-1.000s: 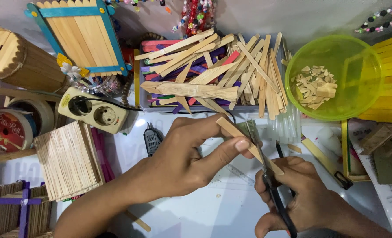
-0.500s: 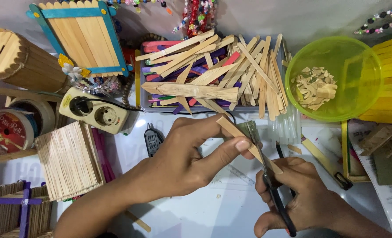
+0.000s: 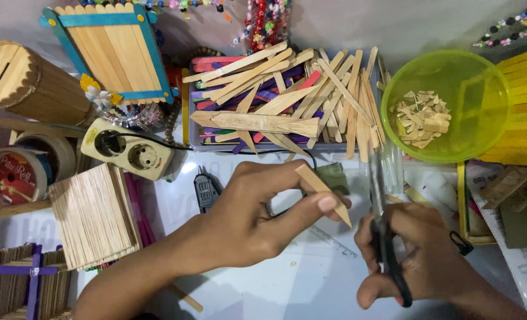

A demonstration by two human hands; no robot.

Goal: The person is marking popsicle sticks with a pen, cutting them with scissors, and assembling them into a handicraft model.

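My left hand (image 3: 246,222) pinches 1 pointed wooden stick (image 3: 323,186); my right hand (image 3: 417,255) clamps black scissors (image 3: 385,237). Offcuts fill the green bowl (image 3: 494,83) beyond; many sticks (image 3: 287,95) look uncut.

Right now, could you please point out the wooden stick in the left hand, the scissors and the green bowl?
wooden stick (image 3: 321,185), head view, on its bare middle.
scissors (image 3: 377,188), head view, on the blade.
green bowl (image 3: 482,95), head view, on its inner wall.
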